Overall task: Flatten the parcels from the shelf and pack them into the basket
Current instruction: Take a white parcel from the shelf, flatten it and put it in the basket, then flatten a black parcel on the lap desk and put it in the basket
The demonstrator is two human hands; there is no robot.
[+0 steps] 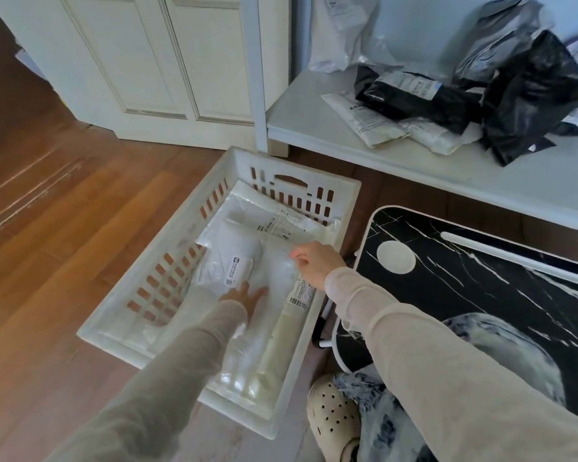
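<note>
A white slotted basket (137,308) stands on the wood floor and holds several flat white parcels (247,228). My left hand (247,296) lies flat with straight fingers on the top white parcel (277,271) inside the basket. My right hand (316,261) pinches the right edge of that same parcel near the basket's right wall. On the white shelf (314,128) to the upper right lie black parcels (531,98), a grey one (501,31) and white ones (371,121).
A black marble-pattern lap table (481,271) stands right of the basket. White cabinet doors (154,55) rise behind it. My foot in a cream clog (334,418) is at the bottom, beside the basket's near corner.
</note>
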